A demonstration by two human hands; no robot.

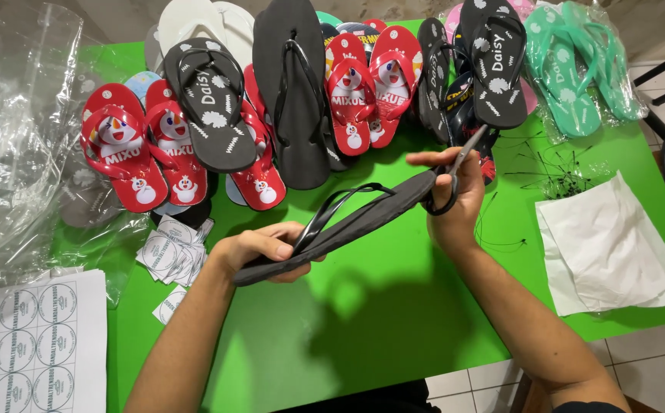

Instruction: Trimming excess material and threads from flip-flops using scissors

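My left hand (260,248) grips the heel end of a pair of black flip-flops (347,222) held edge-on above the green table (393,321). Around the toe end of that pair my right hand (455,195) is wrapped, and it also holds black-handled scissors (462,157) with the blades pointing up and to the right. The thin black straps arch up between my two hands.
Rows of flip-flops lie along the table's far side: red snowman ones (122,149), black ones (294,84), teal ones in plastic (577,69). White paper sheets (611,248) lie at the right, round sticker sheets (34,336) and cut labels (172,248) at the left, clear bags (19,138) far left.
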